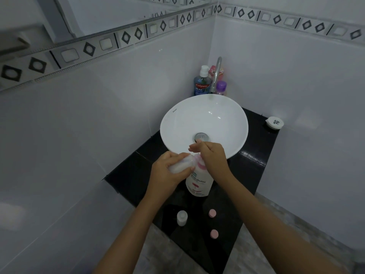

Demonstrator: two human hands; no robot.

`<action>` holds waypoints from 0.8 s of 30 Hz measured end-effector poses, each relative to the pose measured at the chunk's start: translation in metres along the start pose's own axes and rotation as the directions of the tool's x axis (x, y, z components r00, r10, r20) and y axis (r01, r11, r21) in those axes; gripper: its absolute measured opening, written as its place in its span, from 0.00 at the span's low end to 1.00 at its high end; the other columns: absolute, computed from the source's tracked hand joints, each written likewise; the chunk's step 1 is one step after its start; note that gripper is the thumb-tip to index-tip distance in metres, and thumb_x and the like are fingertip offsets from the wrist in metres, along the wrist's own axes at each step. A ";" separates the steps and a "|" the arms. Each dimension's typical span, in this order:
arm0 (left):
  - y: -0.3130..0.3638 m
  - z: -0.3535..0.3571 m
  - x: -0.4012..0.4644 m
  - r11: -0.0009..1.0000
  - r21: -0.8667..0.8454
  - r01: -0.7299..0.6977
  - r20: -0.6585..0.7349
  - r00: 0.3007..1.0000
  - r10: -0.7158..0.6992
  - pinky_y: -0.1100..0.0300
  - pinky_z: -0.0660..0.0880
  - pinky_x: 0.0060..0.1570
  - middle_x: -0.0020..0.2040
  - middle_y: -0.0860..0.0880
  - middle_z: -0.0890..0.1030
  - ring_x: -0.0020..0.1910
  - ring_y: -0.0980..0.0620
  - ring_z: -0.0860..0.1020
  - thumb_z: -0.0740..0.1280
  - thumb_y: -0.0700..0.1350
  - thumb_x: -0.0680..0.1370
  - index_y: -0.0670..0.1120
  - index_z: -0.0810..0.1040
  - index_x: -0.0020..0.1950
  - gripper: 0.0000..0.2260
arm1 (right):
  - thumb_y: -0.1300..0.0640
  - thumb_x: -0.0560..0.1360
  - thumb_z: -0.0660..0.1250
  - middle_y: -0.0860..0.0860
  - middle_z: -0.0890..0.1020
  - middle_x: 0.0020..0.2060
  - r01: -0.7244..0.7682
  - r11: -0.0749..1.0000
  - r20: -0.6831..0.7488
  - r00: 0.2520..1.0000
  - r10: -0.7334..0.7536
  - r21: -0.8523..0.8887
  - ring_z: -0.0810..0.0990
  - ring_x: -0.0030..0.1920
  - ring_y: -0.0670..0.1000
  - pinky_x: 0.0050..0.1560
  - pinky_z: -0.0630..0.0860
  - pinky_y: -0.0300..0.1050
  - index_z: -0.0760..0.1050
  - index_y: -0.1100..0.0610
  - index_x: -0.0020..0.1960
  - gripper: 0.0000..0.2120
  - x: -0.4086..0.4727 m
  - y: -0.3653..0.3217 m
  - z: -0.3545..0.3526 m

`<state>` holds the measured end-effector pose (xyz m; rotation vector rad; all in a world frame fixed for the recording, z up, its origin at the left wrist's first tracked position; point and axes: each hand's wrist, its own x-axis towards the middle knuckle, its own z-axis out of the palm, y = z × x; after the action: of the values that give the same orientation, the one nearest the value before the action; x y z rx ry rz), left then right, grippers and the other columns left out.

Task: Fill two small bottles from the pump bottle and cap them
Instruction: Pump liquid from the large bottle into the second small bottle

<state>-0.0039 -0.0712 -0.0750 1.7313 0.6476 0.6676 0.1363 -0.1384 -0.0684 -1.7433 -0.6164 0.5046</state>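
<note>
Pump bottle (198,182), white with a pink collar and pink flower print, standing upright on the black countertop (254,167) just near of the white basin (177,123), at the centre of the scene. The right hand (212,155) rests on top of the pump bottle, covering the pump head; its fingers are extended and loosely together, pointing left over the basin rim, and whether they press the head down cannot be told. The left hand (167,171) is closed around a small translucent bottle (180,165), tilted so that its mouth end lies against the neck of the pump bottle, under the right hand's fingers; the mouth itself is hidden. The thumb lies along the near side of the small bottle and the fingers wrap over its far side.

Near of the pump bottle, on the same countertop: a second small bottle (182,217), upright and uncapped, at the left; two pink caps lying apart from it at the right, one farther (212,213) and one nearer (214,233). The fill level of either small bottle cannot be made out.

At the far corner, behind the basin: a chrome faucet (216,74) arching over the bowl, a blue mouthwash bottle (201,84) to its left, a purple-capped bottle (221,88) to its right. A white round container (275,122) sits at the far right edge of the countertop.
</note>
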 end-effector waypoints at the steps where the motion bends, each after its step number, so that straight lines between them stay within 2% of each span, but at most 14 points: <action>1: 0.000 0.001 0.000 1.000 -0.006 0.004 -0.001 1.000 -0.004 0.69 0.77 0.49 0.50 0.54 0.80 0.52 0.61 0.78 0.76 0.46 0.69 0.49 0.82 0.56 0.17 | 0.56 0.80 0.58 0.53 0.86 0.45 -0.010 1.000 -0.004 1.000 0.010 0.022 0.82 0.46 0.44 0.45 0.74 0.32 0.83 0.62 0.49 0.17 0.000 0.000 0.001; 3: -0.001 0.003 0.000 1.000 -0.015 0.020 -0.003 1.000 -0.021 0.70 0.76 0.47 0.49 0.55 0.80 0.51 0.63 0.78 0.76 0.46 0.69 0.51 0.82 0.56 0.16 | 0.57 0.81 0.57 0.51 0.85 0.45 -0.021 0.999 0.004 1.000 0.021 0.047 0.80 0.47 0.42 0.40 0.73 0.26 0.83 0.62 0.50 0.17 -0.001 0.003 0.001; 4: -0.002 0.004 0.000 0.999 -0.009 0.032 -0.003 0.999 -0.032 0.69 0.77 0.47 0.49 0.55 0.80 0.50 0.63 0.78 0.76 0.46 0.69 0.50 0.82 0.56 0.16 | 0.57 0.81 0.57 0.50 0.84 0.45 -0.029 0.999 0.011 1.000 0.029 0.046 0.79 0.47 0.42 0.38 0.73 0.27 0.83 0.62 0.50 0.17 -0.002 0.005 0.002; 7: -0.007 0.006 -0.003 0.998 0.006 0.056 -0.002 0.998 -0.056 0.68 0.77 0.46 0.49 0.54 0.80 0.51 0.59 0.79 0.76 0.47 0.69 0.50 0.82 0.56 0.16 | 0.56 0.81 0.57 0.50 0.84 0.46 -0.021 1.000 0.023 0.999 0.021 0.001 0.79 0.46 0.43 0.44 0.72 0.37 0.84 0.61 0.51 0.17 -0.004 0.013 0.004; 9: -0.008 0.006 -0.005 0.999 0.011 0.048 -0.005 0.999 -0.048 0.65 0.77 0.46 0.49 0.53 0.80 0.51 0.57 0.79 0.75 0.48 0.69 0.51 0.82 0.56 0.16 | 0.55 0.81 0.58 0.50 0.84 0.45 -0.017 0.999 0.033 0.999 0.018 -0.033 0.79 0.45 0.44 0.45 0.73 0.39 0.83 0.61 0.51 0.17 -0.005 0.014 0.003; 13: -0.003 0.003 -0.003 1.000 0.012 0.020 -0.011 1.000 -0.020 0.62 0.79 0.49 0.50 0.52 0.80 0.52 0.57 0.79 0.75 0.47 0.69 0.50 0.82 0.58 0.17 | 0.55 0.80 0.59 0.49 0.84 0.44 0.006 0.996 0.046 0.999 -0.002 -0.086 0.79 0.44 0.43 0.39 0.73 0.29 0.83 0.61 0.52 0.16 0.001 0.002 -0.004; 17: 0.001 0.003 0.001 1.000 0.003 0.008 -0.010 1.000 -0.008 0.69 0.77 0.48 0.49 0.55 0.80 0.51 0.63 0.78 0.76 0.46 0.69 0.49 0.82 0.57 0.17 | 0.56 0.81 0.57 0.52 0.85 0.45 -0.006 1.000 0.013 1.000 0.007 -0.013 0.81 0.45 0.43 0.40 0.73 0.27 0.84 0.62 0.50 0.17 0.002 0.001 -0.003; 19: -0.002 0.004 0.001 1.000 0.016 0.015 -0.009 1.000 -0.015 0.70 0.76 0.47 0.49 0.55 0.80 0.50 0.64 0.78 0.76 0.46 0.69 0.49 0.82 0.57 0.17 | 0.56 0.81 0.56 0.50 0.85 0.44 -0.031 0.999 0.004 1.000 0.031 0.027 0.80 0.46 0.43 0.42 0.74 0.31 0.84 0.62 0.50 0.18 0.000 0.006 0.001; 21: -0.006 0.005 -0.001 0.999 0.041 0.030 -0.005 1.000 -0.029 0.66 0.77 0.48 0.49 0.54 0.80 0.50 0.62 0.78 0.76 0.48 0.69 0.49 0.82 0.57 0.17 | 0.56 0.81 0.57 0.49 0.85 0.44 -0.026 0.999 0.011 1.000 0.025 0.027 0.80 0.46 0.43 0.46 0.73 0.39 0.84 0.62 0.49 0.18 -0.003 0.012 0.004; 24: -0.008 0.006 -0.003 0.999 0.029 0.038 -0.005 0.999 -0.038 0.62 0.78 0.49 0.49 0.53 0.81 0.50 0.60 0.79 0.76 0.48 0.69 0.50 0.82 0.57 0.17 | 0.55 0.81 0.58 0.51 0.85 0.45 -0.022 1.000 0.036 0.999 0.022 -0.015 0.80 0.45 0.43 0.46 0.74 0.42 0.84 0.61 0.49 0.17 -0.003 0.015 0.003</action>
<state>-0.0028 -0.0755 -0.0846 1.7404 0.6943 0.6386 0.1341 -0.1414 -0.0833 -1.7597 -0.6287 0.5498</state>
